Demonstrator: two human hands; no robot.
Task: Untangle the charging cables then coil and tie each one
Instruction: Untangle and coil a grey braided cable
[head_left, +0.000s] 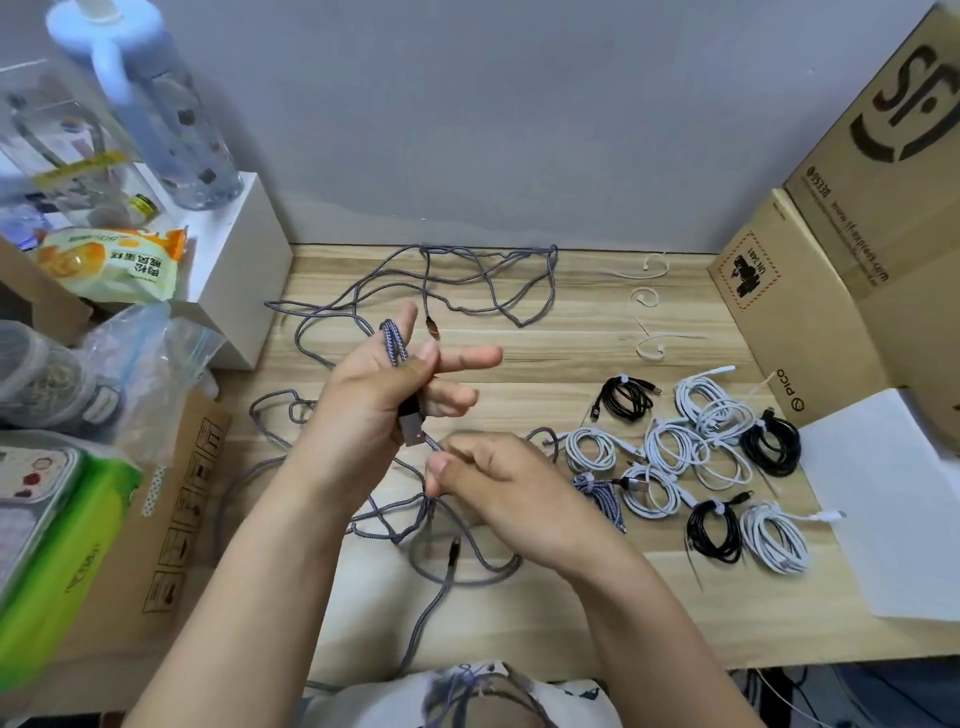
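A wooden table (597, 613) carries everything, with stacked cardboard boxes (852, 270) along its right edge and a clear water bottle (171, 130) on a white block at the left. Across the middle sprawls the grey braided cable (467, 291), loose and looping from the back wall down past the table's front edge (how many cables make up the tangle is hard to tell). To the right lie the coiled cables (696, 457), white and black bundles already tied, close together. The left hand (374, 400) holds a few turns of the grey cable wound over its fingers, thumb pressing them, index and other fingers spread outward. Just below, the right hand (498, 488) pinches the strand near the USB plug (413, 428) between thumb and curled fingers
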